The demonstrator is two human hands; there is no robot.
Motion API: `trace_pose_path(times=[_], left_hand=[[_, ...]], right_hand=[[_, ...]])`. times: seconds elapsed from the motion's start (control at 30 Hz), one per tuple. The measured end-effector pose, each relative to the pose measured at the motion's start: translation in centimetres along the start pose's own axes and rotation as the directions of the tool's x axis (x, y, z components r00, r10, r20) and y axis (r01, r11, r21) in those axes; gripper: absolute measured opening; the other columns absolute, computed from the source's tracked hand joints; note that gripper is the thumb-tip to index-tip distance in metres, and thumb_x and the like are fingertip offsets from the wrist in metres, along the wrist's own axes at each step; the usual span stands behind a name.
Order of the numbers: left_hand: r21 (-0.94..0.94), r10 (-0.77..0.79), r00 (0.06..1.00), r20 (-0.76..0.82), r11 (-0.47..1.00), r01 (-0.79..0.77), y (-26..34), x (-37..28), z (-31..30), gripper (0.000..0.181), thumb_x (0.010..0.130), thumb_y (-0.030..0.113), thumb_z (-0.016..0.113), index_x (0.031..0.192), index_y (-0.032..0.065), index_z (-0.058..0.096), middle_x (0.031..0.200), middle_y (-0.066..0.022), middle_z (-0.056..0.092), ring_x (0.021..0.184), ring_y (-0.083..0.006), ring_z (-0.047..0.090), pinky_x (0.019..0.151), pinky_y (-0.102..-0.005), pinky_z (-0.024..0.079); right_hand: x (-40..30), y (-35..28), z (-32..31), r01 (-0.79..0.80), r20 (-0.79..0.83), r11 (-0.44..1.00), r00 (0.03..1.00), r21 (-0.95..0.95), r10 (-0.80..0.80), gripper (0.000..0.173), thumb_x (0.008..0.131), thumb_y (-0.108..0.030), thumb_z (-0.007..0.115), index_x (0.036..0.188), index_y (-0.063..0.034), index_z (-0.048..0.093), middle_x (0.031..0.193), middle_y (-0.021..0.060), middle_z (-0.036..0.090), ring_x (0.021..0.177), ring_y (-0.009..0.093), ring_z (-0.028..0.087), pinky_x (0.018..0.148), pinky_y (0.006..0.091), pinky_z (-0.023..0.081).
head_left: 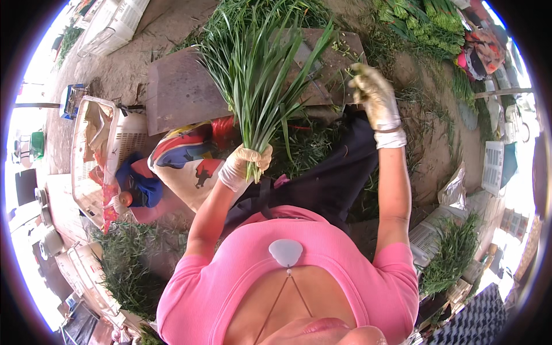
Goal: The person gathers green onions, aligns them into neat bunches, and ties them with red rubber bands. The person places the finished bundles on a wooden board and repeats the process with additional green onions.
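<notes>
A bunch of long green leafy stalks, likely garlic chives (263, 86), fans out upward from my left hand (249, 161). That hand, in a pale stained glove, is closed around the pale stem ends. My right hand (371, 88), gloved too and somewhat blurred, is raised to the right of the bunch with its fingers curled. Bits of green show by its fingertips, but whether it grips them I cannot tell. Between and beyond the hands lies a worn flat board (185, 86), partly hidden by the leaves, with small green scraps (343, 47) at its far right.
Loose leaves (315, 151) cover the ground by my legs. A heap of greens (319, 13) lies beyond the board, and bundled stalks (431, 26) are piled at upper right. A white plastic crate (131, 129) stands at left, near a blue cloth (151, 192). More greens (453, 254) lie at lower right.
</notes>
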State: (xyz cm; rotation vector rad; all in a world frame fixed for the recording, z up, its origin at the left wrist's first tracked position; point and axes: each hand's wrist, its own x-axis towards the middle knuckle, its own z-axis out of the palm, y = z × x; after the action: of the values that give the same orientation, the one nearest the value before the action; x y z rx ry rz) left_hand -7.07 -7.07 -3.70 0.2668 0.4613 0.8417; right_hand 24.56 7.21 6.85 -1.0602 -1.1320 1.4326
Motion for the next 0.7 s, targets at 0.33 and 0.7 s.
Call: trace_pose_path(times=[0.33,0.7], left_hand=[[0.132,0.028,0.989,-0.143,0.991,-0.009,0.4,-0.2,2.0,0.036,0.07,0.021,0.081,0.091,0.0038,0.057,0.071,0.0026,0.047,0.06,-0.0079,0.041,0.054,-0.0233,0.033],[0.291,0.047,0.978,-0.201,0.957,0.014,2.0,0.3,3.5,0.027,0.07,-0.001,0.076,0.093,0.003,0.064,0.076,-0.0045,0.062,0.066,-0.0149,0.06,0.062,-0.0295,0.05]], right_hand=[[2.0,4.6,0.2,0.355,-0.034,0.52,0.801,-0.777,-0.598,0.008,0.093,-0.016,0.066,0.09,-0.0087,0.067,0.076,0.0058,0.069,0.063,0.017,0.066,0.057,0.0298,0.051],[-1.4,7.0,4.1,0.273,0.197,0.08,0.84,-0.959,-0.506,0.01,0.08,-0.02,0.07,0.087,-0.016,0.065,0.069,0.005,0.063,0.056,0.024,0.061,0.056,0.0382,0.049]])
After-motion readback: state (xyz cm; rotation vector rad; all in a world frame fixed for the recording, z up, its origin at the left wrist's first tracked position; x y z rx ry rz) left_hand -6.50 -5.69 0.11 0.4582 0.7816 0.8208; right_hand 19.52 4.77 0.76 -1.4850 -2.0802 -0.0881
